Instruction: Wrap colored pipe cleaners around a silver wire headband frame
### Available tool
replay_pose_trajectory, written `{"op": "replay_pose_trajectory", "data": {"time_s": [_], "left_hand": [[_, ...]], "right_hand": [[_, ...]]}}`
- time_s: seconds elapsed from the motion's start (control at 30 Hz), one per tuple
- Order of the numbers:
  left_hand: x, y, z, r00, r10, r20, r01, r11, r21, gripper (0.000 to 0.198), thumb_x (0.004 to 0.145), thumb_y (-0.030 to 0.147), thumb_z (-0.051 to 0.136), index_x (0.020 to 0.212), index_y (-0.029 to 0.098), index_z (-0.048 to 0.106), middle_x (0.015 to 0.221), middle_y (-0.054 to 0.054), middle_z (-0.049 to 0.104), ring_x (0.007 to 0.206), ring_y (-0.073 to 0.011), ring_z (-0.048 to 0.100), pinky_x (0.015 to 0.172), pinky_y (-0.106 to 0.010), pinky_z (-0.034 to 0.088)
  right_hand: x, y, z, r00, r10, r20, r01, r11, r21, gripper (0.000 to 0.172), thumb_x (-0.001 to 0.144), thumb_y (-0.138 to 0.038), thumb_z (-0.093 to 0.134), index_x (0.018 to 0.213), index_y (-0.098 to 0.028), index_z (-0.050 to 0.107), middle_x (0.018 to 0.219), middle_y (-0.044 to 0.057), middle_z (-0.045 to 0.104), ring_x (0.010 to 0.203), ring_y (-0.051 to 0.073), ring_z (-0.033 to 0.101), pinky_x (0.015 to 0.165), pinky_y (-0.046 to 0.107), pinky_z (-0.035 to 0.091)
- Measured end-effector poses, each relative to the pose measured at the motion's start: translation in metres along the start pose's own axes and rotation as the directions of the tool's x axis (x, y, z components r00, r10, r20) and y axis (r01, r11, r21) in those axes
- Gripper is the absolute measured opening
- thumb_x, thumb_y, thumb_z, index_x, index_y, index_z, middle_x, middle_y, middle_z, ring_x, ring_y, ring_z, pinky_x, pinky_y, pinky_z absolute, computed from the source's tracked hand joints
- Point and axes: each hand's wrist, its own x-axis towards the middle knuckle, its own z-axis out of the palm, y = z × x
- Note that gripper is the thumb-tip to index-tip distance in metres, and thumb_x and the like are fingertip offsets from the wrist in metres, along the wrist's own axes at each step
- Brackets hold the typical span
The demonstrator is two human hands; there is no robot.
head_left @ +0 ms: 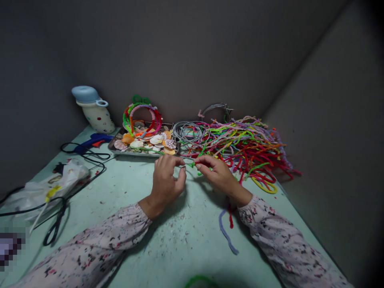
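Note:
A thin grey wire stretches between my two hands above the table. My left hand has curled fingers around the wire, with a small gap between its thumb and index fingertips. A green fuzzy strand runs from the left toward its fingers, in front of the tray. My right hand pinches a short green pipe cleaner against the wire. Behind and to the right of my right hand lies a large heap of coloured pipe cleaners.
A metal tray holds shells and colourful wrapped rings. Coiled grey wire lies beside it. At left are a bottle, a blue tool, black cables and a plastic bag. A purple strand lies near my right forearm.

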Motion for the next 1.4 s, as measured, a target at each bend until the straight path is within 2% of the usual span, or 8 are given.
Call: {"op": "replay_pose_trajectory", "data": {"time_s": [0.2,0.3,0.47,0.7,0.83,0.97,1.1,1.4], "left_hand": [[-0.003,-0.001,0.007,0.968,0.043,0.246,-0.025,0.997,-0.078,0.022,0.086,0.019,0.052,0.105,0.016,0.06,0.083,-0.005,0.062,0.078,-0.0195,0.054,0.072,-0.033,0.042],[-0.003,-0.001,0.007,0.953,0.072,0.293,-0.046,0.994,-0.095,0.022,0.084,0.018,0.05,0.101,0.016,0.065,0.081,-0.005,0.061,0.078,-0.0198,0.054,0.072,-0.034,0.042],[0.0,0.004,-0.001,0.955,0.155,0.253,-0.099,0.97,-0.223,0.024,0.079,0.012,0.045,0.081,0.016,0.069,0.076,-0.005,0.058,0.076,-0.0188,0.053,0.072,-0.034,0.041],[-0.001,0.006,-0.006,0.907,0.362,0.216,-0.265,0.888,-0.376,0.026,0.077,0.008,0.042,0.08,0.017,0.065,0.072,-0.004,0.061,0.069,-0.0165,0.054,0.068,-0.033,0.041],[0.0,0.002,-0.003,0.977,0.209,0.045,-0.199,0.966,-0.168,0.02,0.081,0.01,0.049,0.093,0.018,0.064,0.082,-0.004,0.063,0.079,-0.019,0.056,0.074,-0.034,0.042],[0.002,-0.004,0.001,0.986,0.122,-0.11,-0.119,0.992,0.038,0.018,0.081,0.016,0.06,0.098,0.021,0.063,0.095,-0.006,0.06,0.094,-0.0225,0.055,0.082,-0.038,0.04],[0.002,-0.006,0.003,0.988,0.128,-0.088,-0.12,0.988,0.096,0.015,0.081,0.022,0.066,0.096,0.023,0.063,0.094,-0.005,0.06,0.094,-0.0226,0.055,0.084,-0.039,0.037],[0.003,-0.006,0.002,0.993,0.117,-0.029,-0.116,0.993,0.025,0.012,0.084,0.031,0.066,0.092,0.022,0.064,0.089,-0.003,0.064,0.089,-0.0207,0.056,0.083,-0.038,0.036]], "right_hand": [[0.001,0.003,0.001,0.998,0.034,-0.047,-0.031,0.996,0.078,0.013,0.087,-0.025,0.054,0.093,-0.019,0.064,0.088,0.001,0.065,0.078,0.014,0.058,0.071,0.027,0.044],[0.001,0.003,0.001,0.998,0.023,-0.056,-0.018,0.997,0.081,0.012,0.087,-0.024,0.054,0.093,-0.019,0.064,0.088,0.002,0.065,0.079,0.014,0.058,0.072,0.027,0.044],[0.002,0.005,0.0,0.994,0.022,-0.109,-0.016,0.999,0.048,0.012,0.087,-0.024,0.055,0.092,-0.018,0.064,0.088,0.002,0.065,0.08,0.015,0.058,0.075,0.028,0.043],[0.003,0.009,-0.002,0.988,0.057,-0.144,-0.047,0.996,0.073,0.013,0.087,-0.026,0.055,0.093,-0.018,0.063,0.086,0.002,0.064,0.076,0.014,0.056,0.07,0.027,0.042],[0.003,0.005,-0.003,0.994,0.061,-0.09,-0.054,0.996,0.073,0.012,0.086,-0.025,0.055,0.091,-0.018,0.064,0.084,0.001,0.063,0.075,0.014,0.055,0.068,0.027,0.042],[0.001,-0.001,-0.001,0.998,0.066,-0.005,-0.065,0.994,0.084,0.012,0.086,-0.026,0.055,0.091,-0.019,0.064,0.079,0.0,0.062,0.072,0.014,0.054,0.067,0.027,0.041],[0.0,-0.004,0.001,0.996,0.076,0.051,-0.082,0.988,0.131,0.012,0.086,-0.026,0.055,0.093,-0.019,0.062,0.082,0.0,0.062,0.074,0.014,0.054,0.068,0.028,0.042],[-0.001,-0.007,0.003,0.994,0.077,0.081,-0.09,0.982,0.169,0.01,0.086,-0.026,0.055,0.089,-0.019,0.06,0.08,0.0,0.06,0.074,0.014,0.053,0.069,0.028,0.041]]}}
